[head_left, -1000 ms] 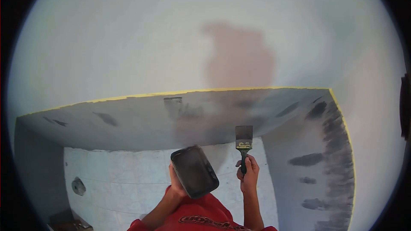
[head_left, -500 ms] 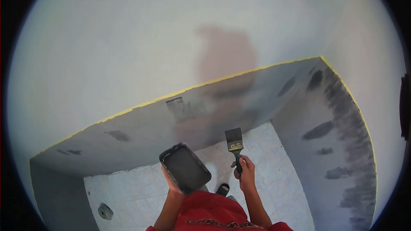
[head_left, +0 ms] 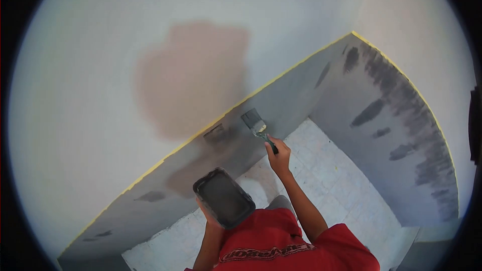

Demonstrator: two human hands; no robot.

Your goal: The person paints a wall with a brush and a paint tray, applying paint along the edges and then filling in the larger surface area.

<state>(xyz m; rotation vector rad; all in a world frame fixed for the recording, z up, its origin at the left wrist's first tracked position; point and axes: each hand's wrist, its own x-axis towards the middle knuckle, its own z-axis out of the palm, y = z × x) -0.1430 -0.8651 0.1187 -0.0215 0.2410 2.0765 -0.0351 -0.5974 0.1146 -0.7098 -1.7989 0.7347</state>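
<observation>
My right hand (head_left: 279,153) is closed round the green handle of a flat paintbrush (head_left: 259,128). The brush points up and left, its dark bristles close to the grey lower band of the wall (head_left: 286,95), just below the yellow masking tape (head_left: 271,81). In my left hand (head_left: 210,217) is a black paint tray (head_left: 224,198) with dark grey paint in it, held in front of my red shirt; most of the fingers are hidden beneath it. A darker grey patch (head_left: 215,133) marks the wall left of the brush.
To the right, a second grey wall (head_left: 346,105) carries several dark paint strokes, with the tape along its top edge. White tiled floor (head_left: 331,180) lies below. My shadow (head_left: 196,80) falls on the white upper wall.
My right hand has raised the paintbrush from above the floor to the wall, tilting it left. The view has turned, and the tray stays in my left hand.
</observation>
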